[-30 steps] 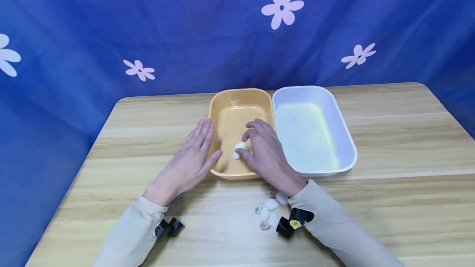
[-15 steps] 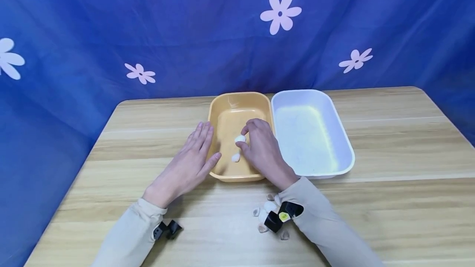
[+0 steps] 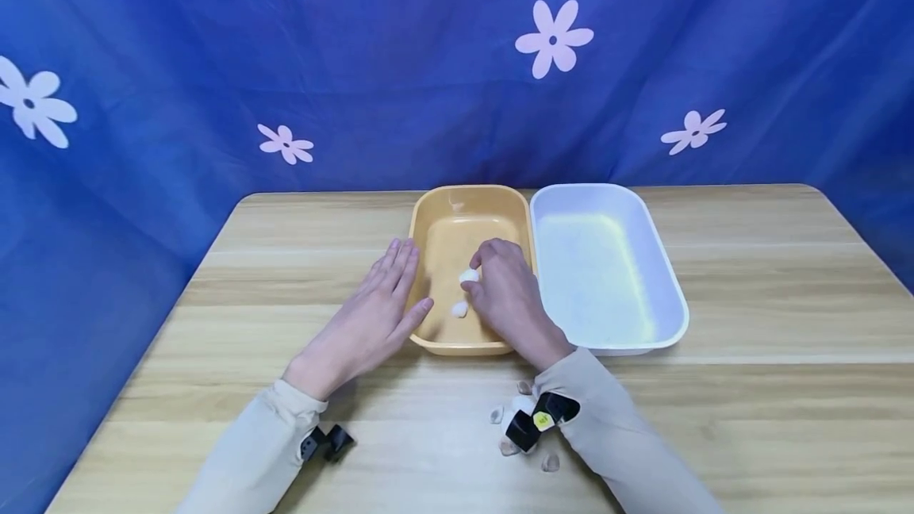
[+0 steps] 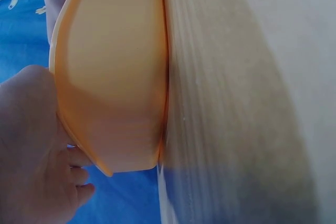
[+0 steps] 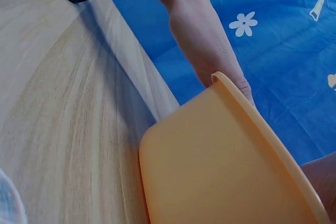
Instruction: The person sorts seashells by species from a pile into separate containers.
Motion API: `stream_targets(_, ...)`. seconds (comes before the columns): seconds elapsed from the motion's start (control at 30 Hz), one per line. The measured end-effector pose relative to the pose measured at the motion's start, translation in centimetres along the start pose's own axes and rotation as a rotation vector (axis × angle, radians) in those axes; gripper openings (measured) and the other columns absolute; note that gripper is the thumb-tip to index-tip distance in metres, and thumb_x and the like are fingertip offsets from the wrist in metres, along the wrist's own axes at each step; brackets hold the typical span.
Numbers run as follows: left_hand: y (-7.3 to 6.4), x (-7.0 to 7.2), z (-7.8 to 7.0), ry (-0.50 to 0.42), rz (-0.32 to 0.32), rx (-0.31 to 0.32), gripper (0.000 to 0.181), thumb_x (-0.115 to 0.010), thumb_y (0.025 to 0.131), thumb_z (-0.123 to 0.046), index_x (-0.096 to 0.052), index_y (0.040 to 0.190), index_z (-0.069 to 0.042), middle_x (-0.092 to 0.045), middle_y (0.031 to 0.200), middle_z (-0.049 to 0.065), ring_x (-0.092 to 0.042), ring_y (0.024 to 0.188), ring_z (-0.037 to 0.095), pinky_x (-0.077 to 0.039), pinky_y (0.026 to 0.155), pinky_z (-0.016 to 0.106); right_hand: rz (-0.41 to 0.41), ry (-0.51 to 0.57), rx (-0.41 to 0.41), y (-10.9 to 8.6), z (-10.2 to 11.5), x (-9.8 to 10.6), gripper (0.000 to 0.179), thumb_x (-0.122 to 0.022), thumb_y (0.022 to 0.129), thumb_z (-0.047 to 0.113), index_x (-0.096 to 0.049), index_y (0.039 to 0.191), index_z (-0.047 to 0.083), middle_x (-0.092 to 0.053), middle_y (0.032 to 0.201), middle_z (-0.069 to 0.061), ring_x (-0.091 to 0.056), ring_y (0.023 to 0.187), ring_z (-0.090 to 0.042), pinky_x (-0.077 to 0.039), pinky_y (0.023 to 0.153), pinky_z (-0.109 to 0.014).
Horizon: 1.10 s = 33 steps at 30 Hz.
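Note:
In the head view my right hand reaches into the orange tray and pinches a white seashell between thumb and fingertips. A second white shell lies on the tray floor just nearer to me. My left hand is flat with straight fingers along the tray's left rim, its thumb pointing over the near left part. The left wrist view shows that hand beside the tray's outer wall. In the right wrist view the tray wall hides most of both hands.
A white tray stands against the orange tray's right side. On the wooden table, nearer to me, several more shells lie under and around my right wrist camera, which partly hides them. A blue flowered cloth hangs behind the table.
The pinched shell has moved away from the second shell, leaving a gap between them. My right forearm has shifted left over the loose shells. The left hand stays at the rim.

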<state>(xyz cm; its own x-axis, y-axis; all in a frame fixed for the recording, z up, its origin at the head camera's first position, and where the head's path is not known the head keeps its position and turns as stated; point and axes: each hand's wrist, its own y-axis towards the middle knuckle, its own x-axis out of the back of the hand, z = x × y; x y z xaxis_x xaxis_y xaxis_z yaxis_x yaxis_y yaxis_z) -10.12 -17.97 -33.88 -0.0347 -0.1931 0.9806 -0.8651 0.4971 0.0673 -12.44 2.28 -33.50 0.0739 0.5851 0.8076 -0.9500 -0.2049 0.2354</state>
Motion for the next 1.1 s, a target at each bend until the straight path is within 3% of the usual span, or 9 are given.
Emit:
stream_targets(0.17, 0.0, 0.0, 0.0, 0.008, -0.005, -0.003, 0.073, -0.025, 0.104, -0.048, -0.010, 0.152, 0.005, -0.004, 0.160, 0.020, 0.004, 0.147, 0.029, -0.007, 0.120, 0.043, 0.013, -0.037, 0.027, 0.3, 0.2, -0.3, 0.022, -0.080, 0.078, 0.012, -0.064, 0.090, 0.003, -0.063, 0.097, -0.007, -0.055, 0.106, -0.030, -0.049, 0.090, -0.037)
stream_targets(0.47, -0.4, -0.2, -0.1, 0.012, -0.026, -0.006, 0.072, -0.027, 0.104, -0.047, -0.012, 0.151, 0.006, -0.007, 0.159, 0.021, 0.002, 0.147, 0.030, -0.007, 0.120, 0.042, 0.040, -0.064, 0.013, 0.4, 0.3, -0.9, 0.023, -0.081, 0.078, 0.017, -0.064, 0.088, 0.005, -0.060, 0.089, -0.004, -0.055, 0.097, -0.025, -0.052, 0.080, -0.034)
stream_targets(0.7, -0.1, -0.2, -0.2, 0.001, -0.032, -0.006, 0.071, -0.026, 0.104, -0.046, -0.013, 0.151, 0.005, -0.008, 0.159, 0.021, 0.001, 0.147, 0.029, -0.008, 0.121, 0.042, 0.025, -0.050, 0.021, 0.6, 0.2, -0.8, 0.020, -0.077, 0.078, 0.009, -0.068, 0.096, 0.004, -0.063, 0.104, -0.006, -0.055, 0.108, -0.027, -0.053, 0.086, -0.037)
stream_targets(0.87, 0.0, -0.3, -0.3, -0.011, -0.033, -0.009, 0.070, -0.027, 0.104, -0.045, -0.013, 0.151, 0.005, -0.008, 0.159, 0.021, 0.000, 0.147, 0.029, -0.008, 0.120, 0.042, -0.021, 0.013, 0.047, 0.3, -0.2, 0.4, 0.025, -0.069, 0.075, -0.003, -0.073, 0.099, 0.005, -0.063, 0.117, -0.008, -0.053, 0.117, -0.030, -0.053, 0.089, -0.042)
stream_targets(1.1, 0.0, -0.3, -0.2, -0.011, -0.026, 0.003, 0.070, -0.027, 0.104, -0.045, -0.013, 0.151, 0.005, -0.007, 0.159, 0.020, 0.001, 0.147, 0.028, -0.008, 0.120, 0.043, -0.014, 0.047, 0.056, -0.5, -0.3, 2.6, 0.021, -0.072, 0.079, 0.001, -0.074, 0.100, 0.005, -0.063, 0.120, -0.009, -0.051, 0.120, -0.030, -0.054, 0.085, -0.046)
